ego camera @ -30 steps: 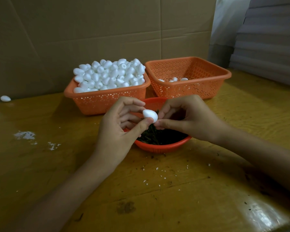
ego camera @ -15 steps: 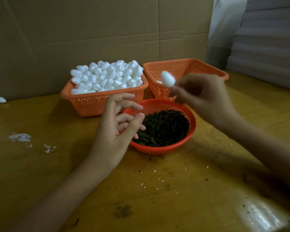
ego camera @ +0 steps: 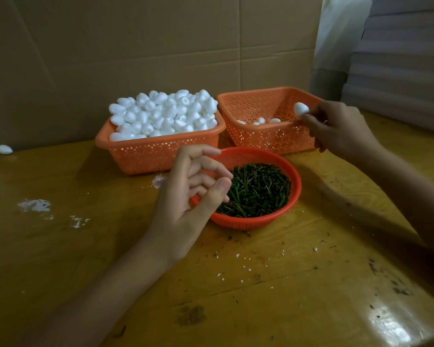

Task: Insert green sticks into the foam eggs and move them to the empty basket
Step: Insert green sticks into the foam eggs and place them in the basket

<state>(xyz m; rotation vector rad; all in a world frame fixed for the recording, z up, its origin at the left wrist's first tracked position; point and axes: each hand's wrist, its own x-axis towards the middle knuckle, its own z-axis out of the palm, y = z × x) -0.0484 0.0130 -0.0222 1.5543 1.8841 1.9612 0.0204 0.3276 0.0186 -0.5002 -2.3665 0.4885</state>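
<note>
- While the left hand (ego camera: 186,196) hangs over the 9 o'clock edge of the round bowl (ego camera: 251,222), the right hand (ego camera: 336,128) pinches one foam egg (ego camera: 300,108) between thumb and fingertips.
- Half a second ago this egg was above the near left corner of the right basket (ego camera: 268,139). Now it has moved toward 3 o'clock and is over the right part of that basket, near its far right rim.
- One second ago both hands held the egg together above the bowl; now they are well apart.
- Whether a stick is in the egg I cannot tell, because the fingers hide its lower end.
- The left hand is almost at the same place as before. Its fingers are loosely curled, the thumb is close to the middle finger, and it holds nothing.
- Green sticks (ego camera: 256,190) fill the bowl.
- From the bowl, the full basket (ego camera: 161,154) stands at 11 o'clock with a white heap of eggs (ego camera: 163,113), and the right basket stands at 1 o'clock, just beside it.
- A few finished eggs (ego camera: 261,120) lie on the floor of the right basket.
- One stray egg (ego camera: 4,149) lies on the table (ego camera: 286,284) at 9 o'clock of the full basket, near the cardboard wall (ego camera: 135,46).
- White crumbs (ego camera: 35,205) lie on the wood at 9 o'clock of the bowl.
</note>
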